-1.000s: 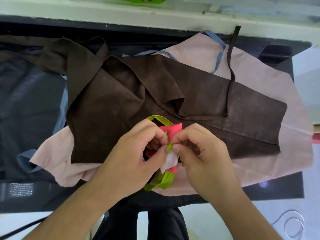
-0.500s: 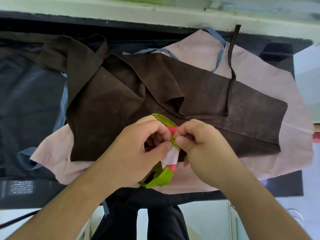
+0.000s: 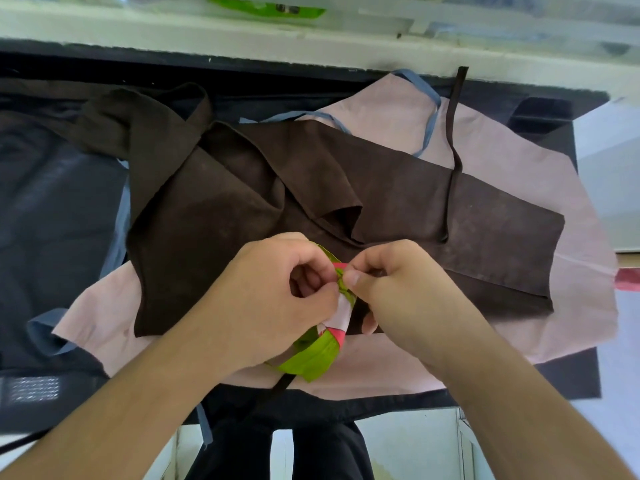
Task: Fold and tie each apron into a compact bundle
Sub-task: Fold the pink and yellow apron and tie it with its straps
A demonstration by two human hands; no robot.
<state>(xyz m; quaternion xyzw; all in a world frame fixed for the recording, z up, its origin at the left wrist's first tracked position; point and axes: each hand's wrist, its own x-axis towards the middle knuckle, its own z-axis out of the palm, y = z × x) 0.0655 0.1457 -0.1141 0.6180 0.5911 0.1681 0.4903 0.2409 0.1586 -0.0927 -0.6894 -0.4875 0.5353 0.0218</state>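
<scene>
A small folded bundle of red, white and green apron cloth (image 3: 313,355) sits between my hands at the table's near edge. My left hand (image 3: 273,299) and my right hand (image 3: 394,289) both pinch its green strap (image 3: 341,282), where a knot shows between the fingertips. A green loop peeks out behind my left knuckles. Under the bundle a brown apron (image 3: 398,209) lies spread out and rumpled, its thin strap (image 3: 452,150) running toward the back. Beneath that a pink apron (image 3: 519,168) with blue straps lies flat.
Dark cloth (image 3: 59,209) covers the left part of the black table (image 3: 554,382). A pale ledge (image 3: 242,39) with a green item runs along the back. A brown strap hangs over the near edge by my legs.
My fingertips have drawn closer together on the green strap and the knot has tightened. The red tip that stuck up above the fingers is now mostly hidden.
</scene>
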